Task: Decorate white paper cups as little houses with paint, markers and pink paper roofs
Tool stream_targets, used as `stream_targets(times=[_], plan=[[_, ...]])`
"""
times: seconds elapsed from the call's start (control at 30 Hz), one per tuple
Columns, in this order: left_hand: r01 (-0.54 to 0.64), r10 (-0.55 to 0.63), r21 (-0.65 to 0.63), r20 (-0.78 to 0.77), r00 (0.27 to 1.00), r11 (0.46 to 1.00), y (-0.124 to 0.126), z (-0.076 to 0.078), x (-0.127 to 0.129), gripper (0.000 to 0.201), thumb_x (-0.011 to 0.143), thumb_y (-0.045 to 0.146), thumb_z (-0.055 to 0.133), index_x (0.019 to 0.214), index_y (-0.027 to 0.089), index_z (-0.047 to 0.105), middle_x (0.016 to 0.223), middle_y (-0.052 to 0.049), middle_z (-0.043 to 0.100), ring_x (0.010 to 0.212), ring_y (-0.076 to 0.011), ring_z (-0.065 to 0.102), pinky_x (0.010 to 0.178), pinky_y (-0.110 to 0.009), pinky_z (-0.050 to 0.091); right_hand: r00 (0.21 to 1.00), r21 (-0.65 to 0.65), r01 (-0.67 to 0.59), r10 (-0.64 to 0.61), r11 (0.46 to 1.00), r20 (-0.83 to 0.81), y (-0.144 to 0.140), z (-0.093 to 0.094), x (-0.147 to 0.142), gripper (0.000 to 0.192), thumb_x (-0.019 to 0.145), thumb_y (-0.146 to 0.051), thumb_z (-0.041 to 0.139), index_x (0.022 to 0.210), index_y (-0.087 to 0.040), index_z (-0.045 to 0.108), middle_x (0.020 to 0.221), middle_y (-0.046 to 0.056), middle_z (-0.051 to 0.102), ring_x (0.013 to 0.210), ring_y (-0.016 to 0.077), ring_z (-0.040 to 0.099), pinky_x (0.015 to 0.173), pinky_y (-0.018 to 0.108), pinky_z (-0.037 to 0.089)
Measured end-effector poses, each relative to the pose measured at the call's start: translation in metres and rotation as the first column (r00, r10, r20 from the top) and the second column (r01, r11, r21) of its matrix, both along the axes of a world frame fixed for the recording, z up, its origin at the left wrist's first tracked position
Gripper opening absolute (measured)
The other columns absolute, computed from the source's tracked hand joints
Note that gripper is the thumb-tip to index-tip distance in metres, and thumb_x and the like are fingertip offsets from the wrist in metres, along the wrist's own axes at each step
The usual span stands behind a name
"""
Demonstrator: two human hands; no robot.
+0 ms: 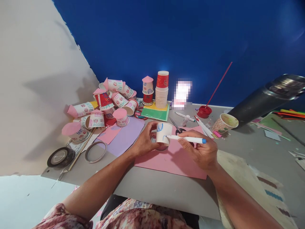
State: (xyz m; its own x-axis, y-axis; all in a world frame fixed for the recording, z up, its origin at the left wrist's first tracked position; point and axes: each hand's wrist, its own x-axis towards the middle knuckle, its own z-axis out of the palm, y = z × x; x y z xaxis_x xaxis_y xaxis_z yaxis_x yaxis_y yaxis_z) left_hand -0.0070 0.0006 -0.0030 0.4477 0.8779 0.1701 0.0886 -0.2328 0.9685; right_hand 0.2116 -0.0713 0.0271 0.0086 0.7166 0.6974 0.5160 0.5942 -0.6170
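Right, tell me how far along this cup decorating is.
Done: a pile of decorated cups with pink cone roofs lies at the left, and one finished cup stands upright. In hand: the left hand holds a white cup with only blue marks near its rim, and the right hand holds a blue marker to it. Left: a stack of plain cups.

Bare forearms, bare left hand (143,143) and right hand (202,152), no rings or watch visible. Short-sleeved floral top (pink, maroon, white print) at the bottom frame edge.
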Motion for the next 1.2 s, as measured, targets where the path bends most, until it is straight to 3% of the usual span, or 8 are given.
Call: stream_targets(times=[0.33, 0.6, 0.93, 1.2], plan=[[0.025, -0.016, -0.090, 0.108, 0.994, 0.996, 0.0016, 0.0023, 0.0014, 0.076, 0.062, 0.024, 0.094, 0.125, 0.024, 0.052, 0.140, -0.011, 0.057, 0.132, -0.0315, 0.058, 0.102, -0.043, 0.053, 0.999, -0.001, 0.034, -0.034, 0.999, 0.032, -0.0022, 0.0066, 0.0025, 0.006, 0.093, -0.027, 0.073, 0.091, -0.022, 0.075, 0.080, 0.002, 0.078, 0.057, 0.0139, 0.064, 0.049, 0.025, 0.048], [0.027, -0.015, -0.099, 0.119, 0.993, 0.995, 0.0024, 0.0011, 0.0014, 0.077, 0.061, 0.027, 0.094, 0.125, 0.024, 0.052, 0.140, -0.011, 0.057, 0.129, -0.0305, 0.061, 0.101, -0.043, 0.054, 0.999, -0.010, 0.038, -0.037, 0.999, 0.029, -0.0017, 0.0045, 0.0034, 0.008, 0.094, -0.028, 0.072, 0.092, -0.022, 0.075, 0.080, 0.004, 0.078, 0.062, 0.0166, 0.068, 0.050, 0.027, 0.050], [0.022, -0.009, -0.106, 0.115, 0.993, 0.994, 0.0028, 0.0027, 0.0008, 0.076, 0.061, 0.025, 0.094, 0.124, 0.024, 0.051, 0.140, -0.010, 0.058, 0.129, -0.0299, 0.061, 0.101, -0.041, 0.054, 0.999, 0.008, 0.034, -0.035, 0.999, 0.037, -0.0029, 0.0067, 0.0023, 0.007, 0.093, -0.027, 0.072, 0.090, -0.022, 0.075, 0.077, 0.001, 0.077, 0.051, 0.0118, 0.058, 0.048, 0.025, 0.048], [0.026, -0.012, -0.105, 0.134, 0.991, 0.994, 0.0035, 0.0046, 0.0010, 0.074, 0.062, 0.023, 0.092, 0.124, 0.024, 0.052, 0.141, -0.010, 0.057, 0.131, -0.0297, 0.060, 0.102, -0.042, 0.054, 0.999, 0.017, 0.015, -0.015, 1.000, 0.030, -0.0041, 0.0048, 0.0011, 0.008, 0.092, -0.029, 0.073, 0.092, -0.022, 0.076, 0.078, 0.003, 0.078, 0.052, 0.0131, 0.061, 0.045, 0.025, 0.048]])
